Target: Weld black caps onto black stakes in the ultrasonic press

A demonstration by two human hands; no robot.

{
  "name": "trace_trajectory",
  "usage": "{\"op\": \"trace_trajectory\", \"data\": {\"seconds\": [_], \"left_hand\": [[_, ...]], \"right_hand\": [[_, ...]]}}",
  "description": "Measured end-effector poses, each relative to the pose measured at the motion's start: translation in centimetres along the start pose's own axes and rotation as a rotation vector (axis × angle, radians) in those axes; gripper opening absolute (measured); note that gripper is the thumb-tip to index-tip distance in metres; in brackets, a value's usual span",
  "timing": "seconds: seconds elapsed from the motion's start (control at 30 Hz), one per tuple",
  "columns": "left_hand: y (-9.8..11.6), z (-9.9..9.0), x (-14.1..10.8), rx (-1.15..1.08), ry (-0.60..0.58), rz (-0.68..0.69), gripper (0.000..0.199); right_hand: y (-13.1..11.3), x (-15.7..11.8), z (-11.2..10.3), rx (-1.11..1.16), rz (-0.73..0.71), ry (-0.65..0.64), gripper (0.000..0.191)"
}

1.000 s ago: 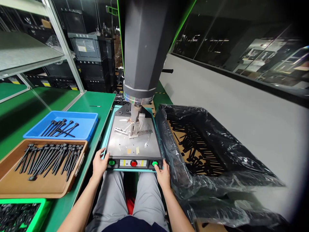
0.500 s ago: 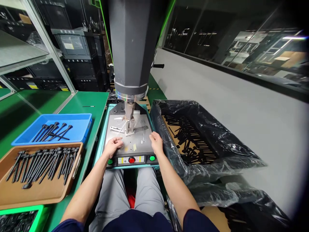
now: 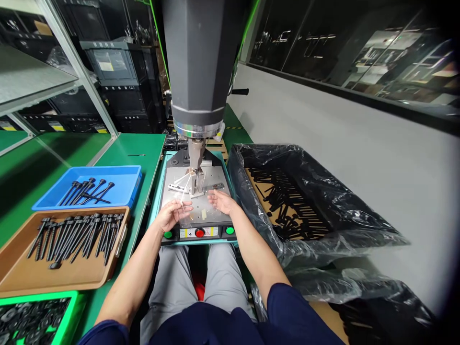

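My left hand hovers over the front left of a metal base plate, palm inward, fingers half curled and apart. Its fingertips are close to a thin white strip that slants down from the fixture; I cannot tell whether they touch. My right hand reaches over the plate's right side with fingers stretched toward the fixture, and nothing shows in it. Above the fixture stands the narrow metal tool head of a large grey press-like machine. What sits inside the fixture is unclear.
A red button and green buttons line the machine's front. On the left stand a blue tray and a brown tray with black rods, and a green bin of black parts. A plastic-lined box of rods is on the right.
Both hands have moved inward over the plate, the right one forward toward the fixture, its fingers now extended. The left hand's fingers have come nearer the white strip. The whole view has shifted slightly.
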State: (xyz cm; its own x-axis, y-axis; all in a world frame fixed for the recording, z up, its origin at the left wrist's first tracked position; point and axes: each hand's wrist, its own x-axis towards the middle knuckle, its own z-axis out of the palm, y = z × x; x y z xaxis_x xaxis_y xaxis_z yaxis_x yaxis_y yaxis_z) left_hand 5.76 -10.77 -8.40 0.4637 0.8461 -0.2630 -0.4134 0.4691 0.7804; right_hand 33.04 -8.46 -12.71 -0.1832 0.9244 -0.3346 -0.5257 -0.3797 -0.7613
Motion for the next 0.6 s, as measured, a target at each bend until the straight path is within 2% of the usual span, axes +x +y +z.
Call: {"op": "trace_trajectory", "data": {"seconds": [0.17,0.27,0.37,0.47,0.6], "left_hand": [[0.0,0.0,0.0,-0.019,0.087,-0.01,0.016],[-0.1,0.0,0.0,-0.041,0.109,-0.009,0.016],[-0.1,0.0,-0.1,-0.05,0.13,0.01,0.014],[-0.2,0.1,-0.1,-0.045,0.146,0.012,0.012],[0.0,0.4,-0.3,-0.049,0.158,0.012,0.011]], "right_hand": [[1.1,-2.7,-1.0,0.21,0.062,-0.105,0.021],[1.6,-4.3,-1.2,0.304,0.045,-0.155,0.022],[2.1,-5.5,-1.0,0.345,-0.041,-0.15,0.02],[2.7,-6.1,-0.7,0.358,-0.189,-0.148,0.019],[3.3,-6.3,-0.6,0.345,-0.303,-0.127,0.029]]}}
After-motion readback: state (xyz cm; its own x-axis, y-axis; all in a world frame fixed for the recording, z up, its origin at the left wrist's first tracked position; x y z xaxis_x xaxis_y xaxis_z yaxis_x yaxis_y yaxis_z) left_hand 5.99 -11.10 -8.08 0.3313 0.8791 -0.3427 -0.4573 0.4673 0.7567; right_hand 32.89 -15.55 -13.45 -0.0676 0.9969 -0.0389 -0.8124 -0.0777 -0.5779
